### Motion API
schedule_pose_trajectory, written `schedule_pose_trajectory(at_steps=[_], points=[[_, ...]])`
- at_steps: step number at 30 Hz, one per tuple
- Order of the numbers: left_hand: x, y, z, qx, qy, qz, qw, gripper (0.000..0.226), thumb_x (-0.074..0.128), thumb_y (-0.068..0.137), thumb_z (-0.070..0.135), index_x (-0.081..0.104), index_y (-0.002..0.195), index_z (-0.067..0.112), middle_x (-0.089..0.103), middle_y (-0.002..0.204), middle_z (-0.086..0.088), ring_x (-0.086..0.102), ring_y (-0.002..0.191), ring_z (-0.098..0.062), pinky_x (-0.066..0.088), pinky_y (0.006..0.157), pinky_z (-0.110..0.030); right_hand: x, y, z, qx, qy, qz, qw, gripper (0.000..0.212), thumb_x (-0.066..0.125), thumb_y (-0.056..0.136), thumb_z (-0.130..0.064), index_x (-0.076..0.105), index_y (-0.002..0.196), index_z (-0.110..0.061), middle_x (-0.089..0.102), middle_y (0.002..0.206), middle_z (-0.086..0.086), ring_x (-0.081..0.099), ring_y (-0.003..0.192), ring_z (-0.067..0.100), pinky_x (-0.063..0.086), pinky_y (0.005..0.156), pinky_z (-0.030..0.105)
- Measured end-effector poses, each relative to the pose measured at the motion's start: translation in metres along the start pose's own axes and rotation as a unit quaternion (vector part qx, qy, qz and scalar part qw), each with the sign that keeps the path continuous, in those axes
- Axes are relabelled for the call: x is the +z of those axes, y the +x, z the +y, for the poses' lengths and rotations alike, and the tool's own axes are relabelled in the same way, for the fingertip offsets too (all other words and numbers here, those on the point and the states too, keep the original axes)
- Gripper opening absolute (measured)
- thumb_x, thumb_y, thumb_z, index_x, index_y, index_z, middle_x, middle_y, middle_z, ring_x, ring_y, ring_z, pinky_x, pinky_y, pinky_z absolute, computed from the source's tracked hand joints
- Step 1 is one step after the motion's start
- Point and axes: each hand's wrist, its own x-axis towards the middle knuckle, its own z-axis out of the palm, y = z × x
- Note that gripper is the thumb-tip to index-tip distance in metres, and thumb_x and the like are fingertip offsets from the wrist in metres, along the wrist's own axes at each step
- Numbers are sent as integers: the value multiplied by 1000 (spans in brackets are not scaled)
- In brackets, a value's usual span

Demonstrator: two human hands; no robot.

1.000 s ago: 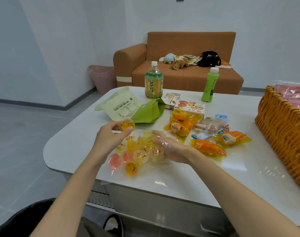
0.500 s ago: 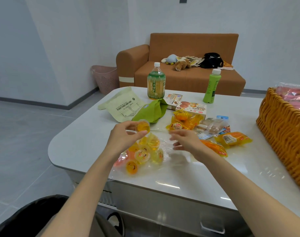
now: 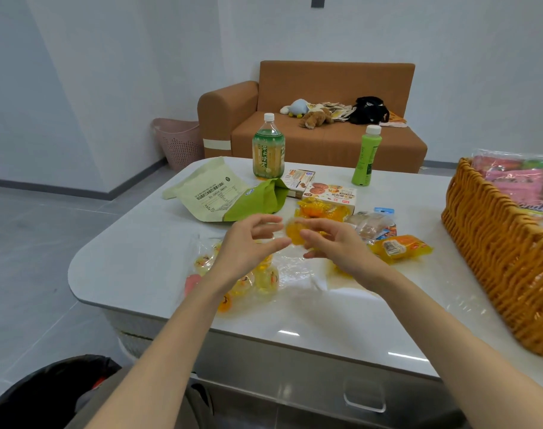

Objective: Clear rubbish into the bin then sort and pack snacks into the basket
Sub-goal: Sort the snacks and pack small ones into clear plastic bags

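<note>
Since the jelly cup [image 3: 295,233] is raised above the table [image 3: 140,258], well left of the basket [image 3: 487,243] and between both sets of fingertips, side matters; the right hand [image 3: 338,247], nearer the basket, seems to pinch it between thumb and forefinger; the left hand [image 3: 248,246] is half curled just beside it, with contact lost in blur; being round, the cup has no long axis to mind.

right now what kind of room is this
Most likely a home living room: a brown sofa with soft toys on it, a pink plastic basket beside it against the wall, and a white table spread with snacks and drink bottles.
</note>
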Motion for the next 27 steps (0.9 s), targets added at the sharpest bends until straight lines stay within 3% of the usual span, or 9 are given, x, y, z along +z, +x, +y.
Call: schedule_pose_trajectory(at_steps=[2,5,7,10,13,18,22,27], points=[[-4,3,-2,12,31,33,999,39,76,81,24,65,118,23,67,113,11,61,104,-5,50,86,-22,-11,2,3,36,-4,49,998,31,55,96,-25,60,125,-14,65,108,1,64,86,10,57,69,21],[-16,5,-10,-10,104,107,989,32,68,87,22,64,119,23,60,123,6,55,113,-13,45,93,-30,-29,6,13,97,-96,84,987,34,53,98,-28,57,126,-10,60,107,-1,63,84,12,56,70,23],[-25,7,-21,-46,151,119,980,33,63,90,27,63,122,23,55,131,0,49,123,-20,40,104,-38,-31,8,22,129,-133,54,981,33,55,97,-26,59,124,-8,62,103,0,63,80,12,56,68,22],[-39,5,-32,-118,199,85,969,49,53,83,50,56,129,31,50,141,1,44,130,-23,35,108,-47,-16,16,31,140,-131,-7,981,34,61,94,-18,61,123,-2,66,96,4,63,77,12,55,65,18],[-47,5,-39,-129,188,67,971,46,52,96,36,48,139,20,44,146,-2,42,133,-22,33,111,-38,7,28,36,153,-63,-14,986,37,65,91,-13,58,123,5,67,96,9,65,77,15,57,67,18],[-55,6,-43,-139,142,58,978,43,48,99,31,45,141,22,42,147,-1,44,131,-21,37,109,-41,34,43,35,195,161,26,967,31,69,84,0,60,113,7,66,93,10,68,78,17,58,66,17],[-57,9,-47,-139,135,55,980,42,46,100,30,45,141,22,42,147,0,43,132,-20,37,109,-38,45,47,39,184,150,34,971,30,74,80,-3,64,108,2,68,95,14,70,76,17,56,64,18],[-57,13,-49,-145,128,50,980,41,46,100,30,45,141,23,41,148,1,41,134,-19,36,108,-34,50,47,43,173,151,15,973,25,77,77,-5,71,101,0,72,93,15,71,82,19,58,75,22]])
